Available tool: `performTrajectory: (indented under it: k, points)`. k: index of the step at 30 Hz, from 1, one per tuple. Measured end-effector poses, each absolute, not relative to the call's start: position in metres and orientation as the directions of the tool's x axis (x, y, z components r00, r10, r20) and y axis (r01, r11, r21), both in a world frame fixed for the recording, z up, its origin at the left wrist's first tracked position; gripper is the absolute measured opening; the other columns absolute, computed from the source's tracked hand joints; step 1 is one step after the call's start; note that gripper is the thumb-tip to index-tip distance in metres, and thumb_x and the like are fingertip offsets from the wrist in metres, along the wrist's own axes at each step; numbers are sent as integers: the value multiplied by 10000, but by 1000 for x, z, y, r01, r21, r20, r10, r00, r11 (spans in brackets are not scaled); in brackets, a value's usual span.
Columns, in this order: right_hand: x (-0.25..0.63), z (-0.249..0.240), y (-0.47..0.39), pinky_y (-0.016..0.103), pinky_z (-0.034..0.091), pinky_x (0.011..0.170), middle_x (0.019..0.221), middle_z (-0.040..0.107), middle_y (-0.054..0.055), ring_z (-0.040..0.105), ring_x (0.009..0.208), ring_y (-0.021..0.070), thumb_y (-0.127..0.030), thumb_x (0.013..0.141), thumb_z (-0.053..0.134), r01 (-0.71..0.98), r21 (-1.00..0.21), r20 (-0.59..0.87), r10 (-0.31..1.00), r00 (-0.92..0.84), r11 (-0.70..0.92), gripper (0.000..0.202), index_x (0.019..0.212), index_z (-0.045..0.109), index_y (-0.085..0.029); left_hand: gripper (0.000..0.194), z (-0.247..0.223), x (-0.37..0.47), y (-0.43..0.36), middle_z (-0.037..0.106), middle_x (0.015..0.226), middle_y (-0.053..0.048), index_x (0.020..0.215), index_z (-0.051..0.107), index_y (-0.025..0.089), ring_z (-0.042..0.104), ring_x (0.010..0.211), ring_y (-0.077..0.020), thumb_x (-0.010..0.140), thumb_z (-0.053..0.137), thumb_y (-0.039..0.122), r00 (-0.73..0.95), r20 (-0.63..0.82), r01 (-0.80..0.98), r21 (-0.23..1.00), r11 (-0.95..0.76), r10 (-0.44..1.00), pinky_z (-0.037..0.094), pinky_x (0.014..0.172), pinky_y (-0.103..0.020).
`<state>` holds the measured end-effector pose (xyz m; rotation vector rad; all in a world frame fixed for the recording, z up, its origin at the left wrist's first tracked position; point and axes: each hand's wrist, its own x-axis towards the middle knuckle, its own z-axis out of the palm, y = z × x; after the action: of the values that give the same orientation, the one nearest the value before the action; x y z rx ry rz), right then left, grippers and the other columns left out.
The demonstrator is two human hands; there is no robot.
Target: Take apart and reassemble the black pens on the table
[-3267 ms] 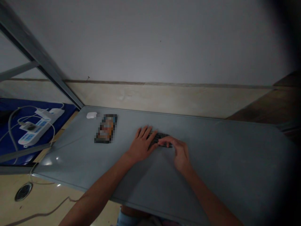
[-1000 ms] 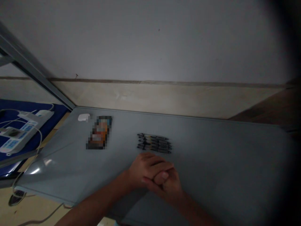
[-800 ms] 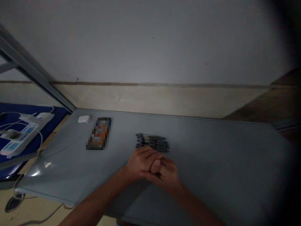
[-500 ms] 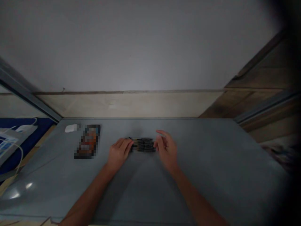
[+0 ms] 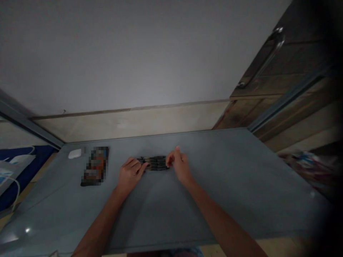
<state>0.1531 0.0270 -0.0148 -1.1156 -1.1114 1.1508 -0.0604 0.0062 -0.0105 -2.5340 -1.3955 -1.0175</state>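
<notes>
Several slim black pens [image 5: 157,163] lie side by side in a flat row on the grey table, in the middle of the view. My left hand [image 5: 130,174] is at their left ends, its fingers bent behind and its thumb laid across the near pens. Part of those ends is covered by the fingers. At the right ends, my right hand [image 5: 180,165] has its fingers curled inward against the row. What those fingers hold, if anything, is hidden.
Left of the pens lies a dark phone-like item [image 5: 95,166] with a blurred-out face. Behind it rests a small white case [image 5: 75,154]. The table [image 5: 227,178] meets a wall at the back. A metal door handle [image 5: 264,64] is at the right.
The view has turned and tilted slightly. My right hand's outstretched finger has curled in at the pen ends. My left thumb has spread from its fingers across the pens.
</notes>
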Motion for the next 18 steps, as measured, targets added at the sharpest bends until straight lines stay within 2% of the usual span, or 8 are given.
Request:
performTrajectory:
  k: [1, 3, 5, 7, 8, 10, 18]
  points:
    - [152, -15, 27, 253, 356, 415, 440, 519, 12, 470, 392, 122, -591, 934, 277, -128, -990, 43, 995, 85, 54, 635, 590, 621, -182, 307, -11, -59, 7, 563, 654, -16, 664, 575, 170, 507, 694, -151, 940, 480, 264, 352, 582, 778, 254, -575, 733, 446, 726, -301]
    - [151, -15, 27, 248, 360, 400, 471, 556, 3, 474, 390, 126, -530, 940, 289, -166, -986, 17, 994, 112, 36, 555, 888, 693, -153, 239, -11, -55, 8, 621, 817, -53, 837, 623, 160, 532, 825, -175, 956, 423, 214, 335, 577, 774, 283, -567, 745, 459, 808, -337]
    - [151, -14, 27, 237, 360, 394, 522, 591, -13, 478, 399, 125, -446, 931, 317, -193, -979, 33, 990, 135, 59, 489, 1218, 583, -153, 205, -13, -51, 8, 628, 971, -72, 981, 631, 175, 528, 941, -194, 950, 432, 213, 377, 557, 753, 281, -595, 740, 453, 872, -368]
    - [151, -14, 27, 222, 354, 391, 587, 618, -29, 483, 409, 118, -373, 901, 368, -223, -970, 64, 987, 147, 96, 528, 1399, 391, -200, 176, -16, -47, 7, 616, 1046, -66, 1023, 644, 219, 516, 1000, -211, 918, 516, 279, 459, 522, 723, 251, -644, 719, 442, 896, -391]
    - [151, -14, 27, 217, 351, 390, 605, 620, -38, 481, 409, 113, -347, 883, 395, -232, -966, 77, 986, 151, 111, 562, 1428, 330, -223, 174, -18, -46, 6, 613, 1056, -61, 1012, 655, 237, 511, 1011, -219, 893, 560, 322, 497, 499, 711, 234, -663, 710, 437, 896, -400]
    - [151, -14, 27, 209, 349, 389, 607, 606, -52, 473, 406, 107, -318, 860, 434, -229, -965, 91, 983, 161, 127, 572, 1416, 319, -248, 195, -21, -43, 5, 614, 1048, -61, 973, 671, 244, 504, 1011, -231, 856, 608, 388, 536, 463, 706, 213, -676, 706, 431, 881, -408]
    - [149, -13, 27, 214, 364, 406, 551, 560, -53, 462, 403, 108, -402, 890, 450, -129, -986, 84, 986, 143, 102, 345, 1173, 525, -219, 250, -22, -38, 2, 613, 918, -53, 862, 659, 198, 498, 949, -228, 844, 605, 442, 560, 365, 723, 223, -654, 744, 416, 848, -396]
